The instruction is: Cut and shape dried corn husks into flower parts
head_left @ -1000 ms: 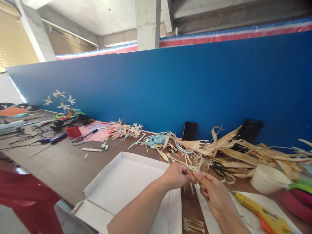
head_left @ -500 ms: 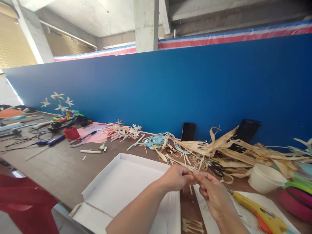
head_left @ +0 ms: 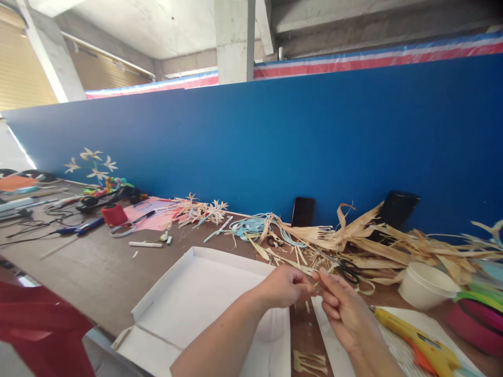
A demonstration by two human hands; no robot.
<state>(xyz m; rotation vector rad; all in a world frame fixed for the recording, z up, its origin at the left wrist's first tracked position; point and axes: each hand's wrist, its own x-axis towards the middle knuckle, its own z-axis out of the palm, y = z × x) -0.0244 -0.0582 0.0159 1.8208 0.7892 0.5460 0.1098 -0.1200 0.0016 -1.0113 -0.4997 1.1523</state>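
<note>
I look through one camera worn on the person's head. It faces forward and tips down over the table (head_left: pixel 98 272). The left hand (head_left: pixel 283 287) and the right hand (head_left: pixel 348 311) are close to me, low down and a bit right of the middle. The blue board (head_left: pixel 251 141) runs across farther off, and its right end looks nearer. Up top, I see way back to the ceiling (head_left: pixel 157 26).

- looks to me like the left hand (head_left: pixel 283 286) has loads of room over the white box (head_left: pixel 200 298)
- yellow glue gun (head_left: pixel 411 331) and white tub (head_left: pixel 420 291) crowd the right hand (head_left: pixel 349 311)
- tan strips (head_left: pixel 334 237) clutter straight ahead
</note>
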